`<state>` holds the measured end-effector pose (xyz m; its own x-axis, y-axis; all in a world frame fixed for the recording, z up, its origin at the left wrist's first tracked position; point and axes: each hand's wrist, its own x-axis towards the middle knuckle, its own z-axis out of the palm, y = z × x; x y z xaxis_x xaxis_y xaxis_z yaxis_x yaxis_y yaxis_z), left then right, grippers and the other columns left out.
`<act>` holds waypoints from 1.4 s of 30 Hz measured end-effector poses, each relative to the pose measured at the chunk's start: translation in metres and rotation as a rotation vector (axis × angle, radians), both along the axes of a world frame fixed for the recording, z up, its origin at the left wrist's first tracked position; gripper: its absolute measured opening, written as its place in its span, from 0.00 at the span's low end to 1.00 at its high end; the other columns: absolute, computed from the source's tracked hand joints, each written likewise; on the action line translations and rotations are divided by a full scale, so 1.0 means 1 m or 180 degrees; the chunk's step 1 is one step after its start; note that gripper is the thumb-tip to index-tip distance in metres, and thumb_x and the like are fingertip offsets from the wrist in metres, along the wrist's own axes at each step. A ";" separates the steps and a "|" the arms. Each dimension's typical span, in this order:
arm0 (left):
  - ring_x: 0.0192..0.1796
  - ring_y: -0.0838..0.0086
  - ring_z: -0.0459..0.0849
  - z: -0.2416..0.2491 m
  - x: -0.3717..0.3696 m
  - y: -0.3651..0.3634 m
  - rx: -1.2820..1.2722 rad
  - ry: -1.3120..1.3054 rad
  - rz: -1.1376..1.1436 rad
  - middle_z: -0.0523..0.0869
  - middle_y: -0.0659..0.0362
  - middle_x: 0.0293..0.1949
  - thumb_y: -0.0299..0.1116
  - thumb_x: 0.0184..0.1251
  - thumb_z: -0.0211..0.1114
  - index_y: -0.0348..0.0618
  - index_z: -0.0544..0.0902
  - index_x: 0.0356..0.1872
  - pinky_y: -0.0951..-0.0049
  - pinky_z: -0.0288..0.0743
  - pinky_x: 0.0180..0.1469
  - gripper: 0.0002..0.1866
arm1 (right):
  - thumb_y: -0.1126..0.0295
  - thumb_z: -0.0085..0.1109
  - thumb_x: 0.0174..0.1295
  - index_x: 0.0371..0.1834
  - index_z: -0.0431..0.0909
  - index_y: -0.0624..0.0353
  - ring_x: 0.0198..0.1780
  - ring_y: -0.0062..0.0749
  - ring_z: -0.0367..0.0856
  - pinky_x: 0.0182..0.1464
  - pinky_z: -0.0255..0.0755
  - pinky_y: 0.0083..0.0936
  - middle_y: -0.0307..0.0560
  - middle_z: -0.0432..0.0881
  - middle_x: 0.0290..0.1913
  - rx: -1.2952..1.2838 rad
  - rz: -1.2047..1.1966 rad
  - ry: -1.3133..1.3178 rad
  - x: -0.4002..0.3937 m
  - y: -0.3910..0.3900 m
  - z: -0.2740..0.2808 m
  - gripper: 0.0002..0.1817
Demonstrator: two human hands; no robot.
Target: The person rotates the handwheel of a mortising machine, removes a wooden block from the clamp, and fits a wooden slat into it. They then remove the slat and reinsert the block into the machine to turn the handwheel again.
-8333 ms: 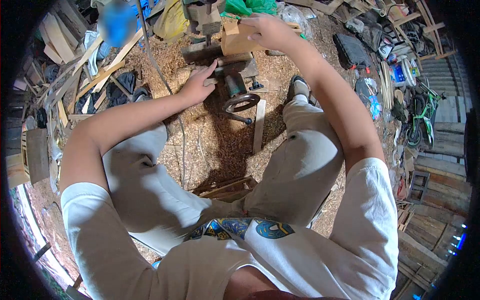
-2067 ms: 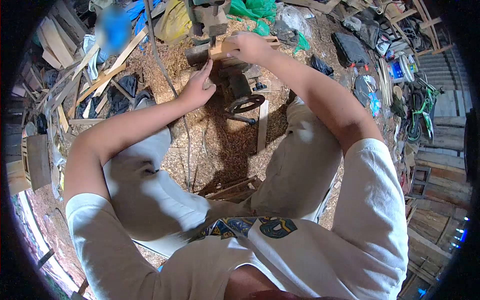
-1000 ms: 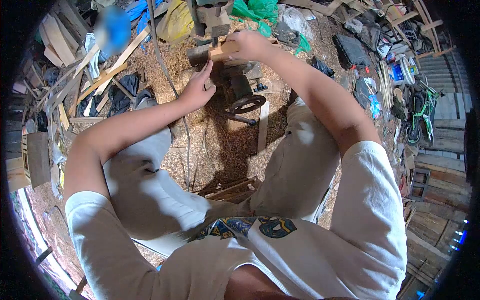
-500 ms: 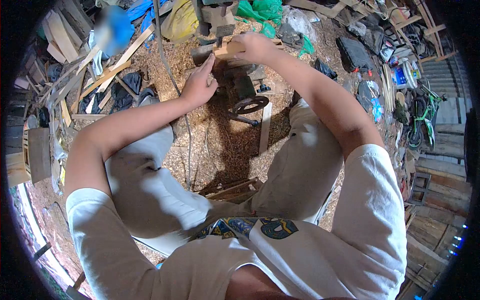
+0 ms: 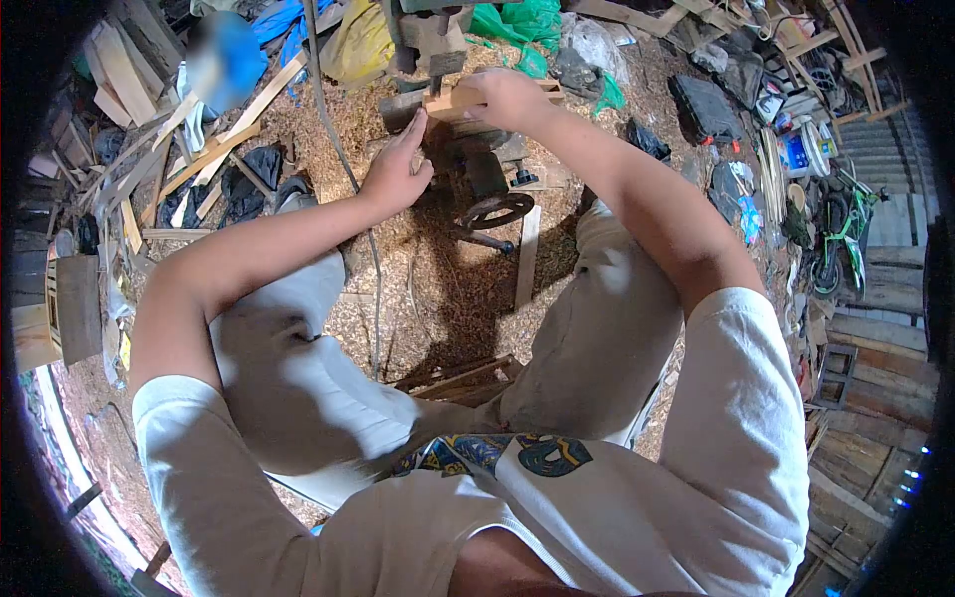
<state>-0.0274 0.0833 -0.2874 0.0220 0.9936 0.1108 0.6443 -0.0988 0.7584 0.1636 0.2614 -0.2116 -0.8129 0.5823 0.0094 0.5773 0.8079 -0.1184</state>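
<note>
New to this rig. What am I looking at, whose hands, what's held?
No robot here: a person works bare-handed, and a camera worn on the head looks forward and down, so arms and legs fill the view. The right hand holds a wood block at a machine with a handwheel. The left hand has its fingertips at the block's near end, beneath the machine's upper part. Wood shavings cover the floor between the legs; a plank lies there. Off to the right are a black case and a green bike.
</note>
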 end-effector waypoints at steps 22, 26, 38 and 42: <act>0.76 0.46 0.77 0.005 -0.003 -0.002 -0.0074 -0.0227 -0.0202 0.62 0.38 0.85 0.29 0.72 0.65 0.41 0.45 0.89 0.58 0.72 0.76 0.50 | 0.58 0.74 0.63 0.71 0.79 0.53 0.63 0.53 0.86 0.68 0.77 0.51 0.55 0.87 0.59 0.0007 0.0034 0.0210 0.010 -0.009 0.000 0.33; 0.72 0.51 0.81 0.005 -0.010 0.001 -0.0412 0.0082 -0.0165 0.66 0.37 0.83 0.31 0.74 0.67 0.40 0.44 0.89 0.59 0.77 0.70 0.51 | 0.56 0.73 0.65 0.76 0.72 0.57 0.70 0.56 0.80 0.77 0.67 0.53 0.58 0.82 0.66 0.0222 0.0058 0.0460 0.028 -0.018 0.011 0.37; 0.40 0.70 0.89 -0.020 -0.015 0.010 -0.0234 -0.0056 -0.0027 0.83 0.41 0.69 0.31 0.74 0.67 0.47 0.55 0.89 0.65 0.84 0.49 0.46 | 0.52 0.65 0.73 0.70 0.76 0.55 0.66 0.57 0.82 0.73 0.70 0.54 0.58 0.83 0.62 0.0175 -0.0547 0.0811 0.089 -0.077 0.004 0.29; 0.64 0.56 0.87 -0.028 -0.013 0.016 -0.0134 -0.0174 -0.0002 0.85 0.40 0.65 0.35 0.71 0.70 0.36 0.70 0.78 0.61 0.82 0.62 0.37 | 0.47 0.60 0.76 0.68 0.79 0.56 0.62 0.57 0.85 0.66 0.75 0.57 0.58 0.85 0.60 -0.0068 -0.0847 0.0695 0.094 -0.129 0.005 0.28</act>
<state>-0.0408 0.0990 -0.3151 0.0176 0.9974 0.0701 0.6019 -0.0665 0.7958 0.2579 0.1320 -0.2065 -0.6126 0.7757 0.1519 0.7267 0.6283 -0.2776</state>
